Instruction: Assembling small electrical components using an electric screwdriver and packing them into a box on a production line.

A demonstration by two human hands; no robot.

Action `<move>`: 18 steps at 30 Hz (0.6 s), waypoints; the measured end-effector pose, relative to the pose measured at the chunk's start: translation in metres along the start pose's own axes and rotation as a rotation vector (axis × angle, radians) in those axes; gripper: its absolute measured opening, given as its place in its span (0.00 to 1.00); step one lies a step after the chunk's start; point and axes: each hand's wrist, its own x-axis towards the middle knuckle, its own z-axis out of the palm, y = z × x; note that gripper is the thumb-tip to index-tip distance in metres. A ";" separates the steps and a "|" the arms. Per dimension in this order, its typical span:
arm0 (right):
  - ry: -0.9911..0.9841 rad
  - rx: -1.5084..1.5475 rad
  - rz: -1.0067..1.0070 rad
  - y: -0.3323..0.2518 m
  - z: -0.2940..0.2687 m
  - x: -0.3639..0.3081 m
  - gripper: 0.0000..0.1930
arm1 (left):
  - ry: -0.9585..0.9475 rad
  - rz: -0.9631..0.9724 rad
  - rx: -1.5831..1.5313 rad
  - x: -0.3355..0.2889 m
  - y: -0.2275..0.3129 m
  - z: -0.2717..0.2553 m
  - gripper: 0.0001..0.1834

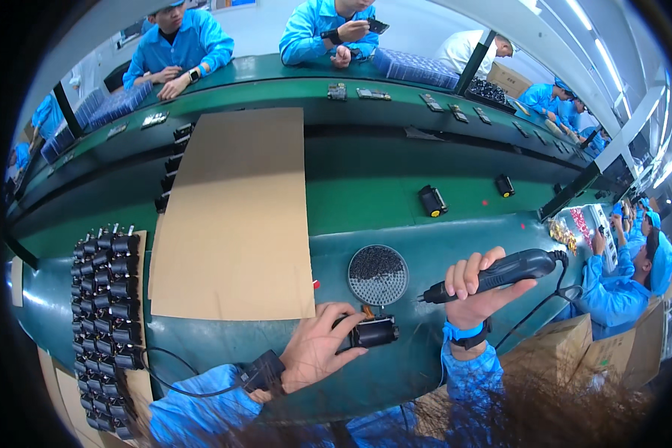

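My left hand [315, 349] grips a small black device housing [378, 332] on the green bench, thumb in front and fingers behind. A short orange strip [366, 310] stands up from the housing's back edge. In my right hand [485, 299] is a black electric screwdriver [526, 266], its body across the palm and its bit pointing left, above the bench and apart from the housing. Just behind the housing sits a round grey dish [378, 292] of holes, with dark screws heaped in its far half.
A large cardboard sheet [235, 224] lies left of the dish. Rows of black housings [106, 299] stand at far left. Two more housings, one nearer [432, 201] and one farther [505, 185], rest on the green belt. Screwdriver cord [534, 310] trails right. Co-workers sit opposite and at right.
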 end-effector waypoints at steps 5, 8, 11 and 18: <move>0.125 0.002 -0.003 -0.002 -0.019 -0.004 0.43 | 0.044 -0.030 -0.050 -0.014 0.039 -0.010 0.30; 0.102 0.009 -0.012 -0.002 -0.017 -0.006 0.44 | 0.022 -0.149 -0.066 -0.039 0.057 -0.053 0.30; 0.075 0.033 0.025 -0.002 -0.014 -0.007 0.44 | -0.100 -0.377 0.020 -0.065 0.073 -0.092 0.30; 0.001 0.073 0.031 -0.013 -0.015 -0.006 0.40 | -0.152 -0.279 0.225 -0.088 0.061 -0.044 0.25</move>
